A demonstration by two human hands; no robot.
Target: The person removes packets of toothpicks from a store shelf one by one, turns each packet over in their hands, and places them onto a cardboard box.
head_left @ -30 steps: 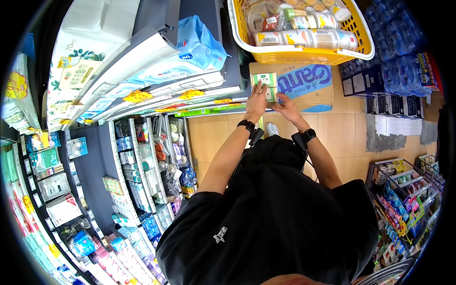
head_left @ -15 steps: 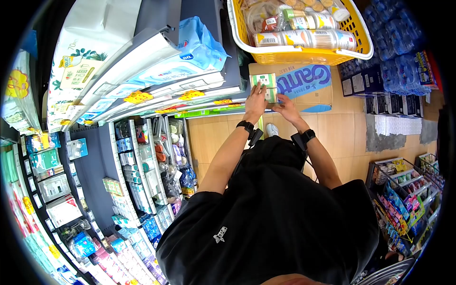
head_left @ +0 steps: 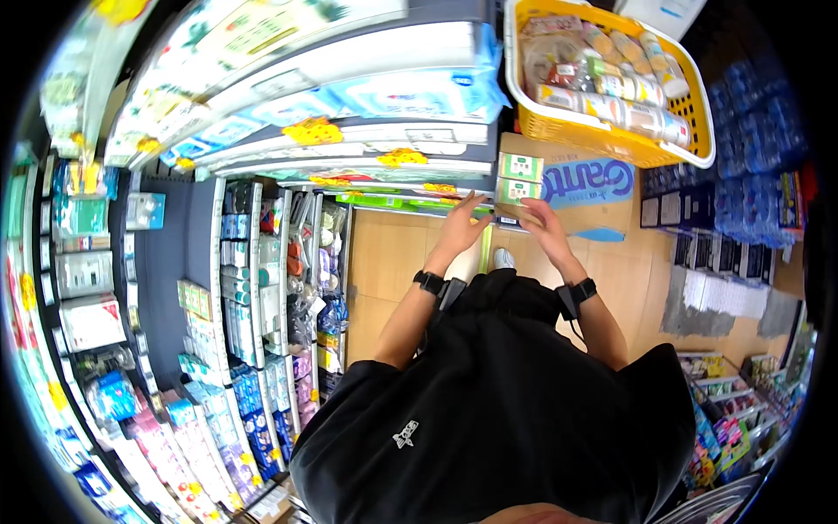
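Observation:
Two green-and-white printed packs, a far pack (head_left: 520, 166) and a near pack (head_left: 516, 191), lie end to end beside the shelf on the left part of the cardboard box (head_left: 602, 181). My left hand (head_left: 463, 229) is just short of the near pack, off it, its fingers extended and slightly apart. On the other side, my right hand (head_left: 545, 229) is open with bent fingers close to the near pack's lower right corner. Whether those fingertips touch it I cannot tell. Neither hand holds anything.
A yellow basket (head_left: 602, 140) filled with cans and packaged goods stands beyond the box. Store shelves (head_left: 410, 140) run along the left. Bottled water packs (head_left: 755, 188) are stacked at right, above a snack rack (head_left: 724, 419). Wooden flooring (head_left: 393, 271) shows below my hands.
My left hand has come off the pack and drawn back toward me. My right hand remains near the packs. The view has shifted, so basket and box appear farther right.

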